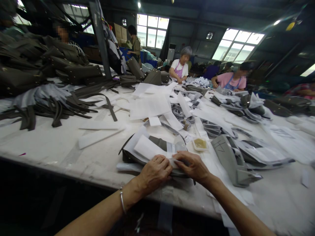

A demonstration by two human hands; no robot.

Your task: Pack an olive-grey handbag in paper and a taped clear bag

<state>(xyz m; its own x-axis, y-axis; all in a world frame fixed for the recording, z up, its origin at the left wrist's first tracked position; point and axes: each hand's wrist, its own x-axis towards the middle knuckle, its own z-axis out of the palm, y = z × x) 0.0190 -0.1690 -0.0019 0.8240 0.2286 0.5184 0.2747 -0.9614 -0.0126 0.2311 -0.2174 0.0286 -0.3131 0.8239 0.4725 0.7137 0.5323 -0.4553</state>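
Observation:
A dark olive bag [158,141] lies on its side near the table's front edge, with white foam sheets [147,148] spread over it. My left hand [155,170] rests at the bag's near side, fingers curled together over the edge of the white sheeting. Close beside it, my right hand [193,165] pinches a thin whitish sheet [174,162] between thumb and fingers. Clear plastic film [180,144] covers part of the bag behind the right hand. A pale wrapped strip [129,167] sticks out at the left under the bag. What the left fingertips grip is hidden.
A small tray of yellowish paste [200,143] stands right of the bag, near a grey-green bag piece [223,157]. Beyond are loose white sheets [150,103] and coiled wrapped straps [180,113]. Dark straps [55,108] and bags pile up left. Several people work across the table.

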